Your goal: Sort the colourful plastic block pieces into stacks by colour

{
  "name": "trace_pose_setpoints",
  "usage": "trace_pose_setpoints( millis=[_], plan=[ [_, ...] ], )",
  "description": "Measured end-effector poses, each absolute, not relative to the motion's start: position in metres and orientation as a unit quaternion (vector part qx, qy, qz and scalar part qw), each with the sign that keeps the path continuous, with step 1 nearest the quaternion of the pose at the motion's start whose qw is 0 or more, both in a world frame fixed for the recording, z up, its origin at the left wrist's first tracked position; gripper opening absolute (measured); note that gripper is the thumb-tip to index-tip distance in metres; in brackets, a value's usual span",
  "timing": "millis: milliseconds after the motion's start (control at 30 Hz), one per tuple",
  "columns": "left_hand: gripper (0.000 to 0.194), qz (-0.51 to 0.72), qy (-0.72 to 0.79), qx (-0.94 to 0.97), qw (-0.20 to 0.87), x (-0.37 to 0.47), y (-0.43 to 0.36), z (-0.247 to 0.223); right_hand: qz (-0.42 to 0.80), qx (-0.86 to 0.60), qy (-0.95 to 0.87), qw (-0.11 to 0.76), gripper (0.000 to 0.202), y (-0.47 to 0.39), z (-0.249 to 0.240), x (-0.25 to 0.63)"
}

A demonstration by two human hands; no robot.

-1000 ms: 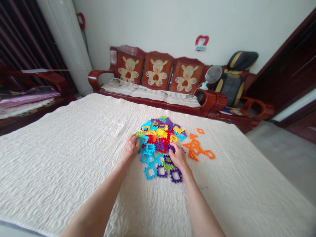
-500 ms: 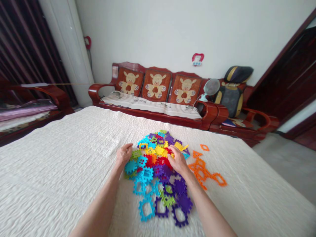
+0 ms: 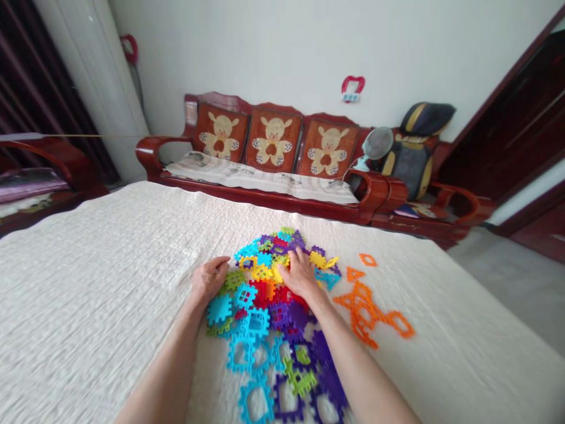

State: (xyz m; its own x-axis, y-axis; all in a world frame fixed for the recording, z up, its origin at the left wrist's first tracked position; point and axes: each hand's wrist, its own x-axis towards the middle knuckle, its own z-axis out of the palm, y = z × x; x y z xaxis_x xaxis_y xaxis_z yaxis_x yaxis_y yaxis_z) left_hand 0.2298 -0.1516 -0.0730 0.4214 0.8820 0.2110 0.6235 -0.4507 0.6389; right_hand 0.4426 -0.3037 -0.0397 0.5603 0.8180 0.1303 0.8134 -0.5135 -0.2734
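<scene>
Over the middle of a pile of colourful toothed plastic building pieces, my right hand [image 3: 301, 274] reaches with its fingers bent and apart. Its thumb and fingertips are at a yellow piece [image 3: 281, 272], partly covered by the hand. My left hand [image 3: 210, 279] rests at the pile's left edge, loosely curled, with nothing visible in it. Closest to it are a green window-like piece [image 3: 235, 280] and a solid light-blue piece [image 3: 219, 309]. Red pieces [image 3: 261, 292] lie just below the yellow ones. Purple pieces [image 3: 289, 400] and light-blue frames [image 3: 256, 400] spread toward me.
Orange pieces [image 3: 364, 309] lie in a separate group right of the pile. All rest on a white quilted cover [image 3: 110, 294]. Beyond its far edge stand a wooden sofa [image 3: 265, 203] with bear cushions, a small fan [image 3: 378, 143] and a wooden chair [image 3: 468, 200].
My right hand has moved left, from beside the yellow pieces to over them. My left hand sits slightly farther left in view. The camera view has shifted a little.
</scene>
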Motion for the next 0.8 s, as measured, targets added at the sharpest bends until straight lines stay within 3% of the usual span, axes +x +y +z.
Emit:
trace_pose_setpoints(
  millis=[200,400,533,633,800],
  plan=[
    [0.035,0.257,0.459,0.819,0.229,0.229,-0.148,-0.078,-0.056,-0.780,-0.563,0.266,0.054,-0.311,-0.041,0.417],
    [0.034,0.268,0.464,0.814,0.222,0.230,-0.147,-0.079,0.046,-0.635,-0.682,0.360,0.045,-0.305,-0.038,0.404],
    [0.033,0.276,0.464,0.810,0.228,0.230,-0.146,-0.080,-0.007,-0.678,-0.624,0.388,0.039,-0.304,-0.038,0.433],
    [0.033,0.281,0.460,0.809,0.234,0.230,-0.146,-0.081,-0.059,-0.762,-0.551,0.336,0.039,-0.311,-0.037,0.466],
    [0.035,0.285,0.429,0.816,0.262,0.229,-0.150,-0.077,-0.067,-0.875,-0.462,0.131,0.039,-0.324,-0.035,0.489]
  ],
)
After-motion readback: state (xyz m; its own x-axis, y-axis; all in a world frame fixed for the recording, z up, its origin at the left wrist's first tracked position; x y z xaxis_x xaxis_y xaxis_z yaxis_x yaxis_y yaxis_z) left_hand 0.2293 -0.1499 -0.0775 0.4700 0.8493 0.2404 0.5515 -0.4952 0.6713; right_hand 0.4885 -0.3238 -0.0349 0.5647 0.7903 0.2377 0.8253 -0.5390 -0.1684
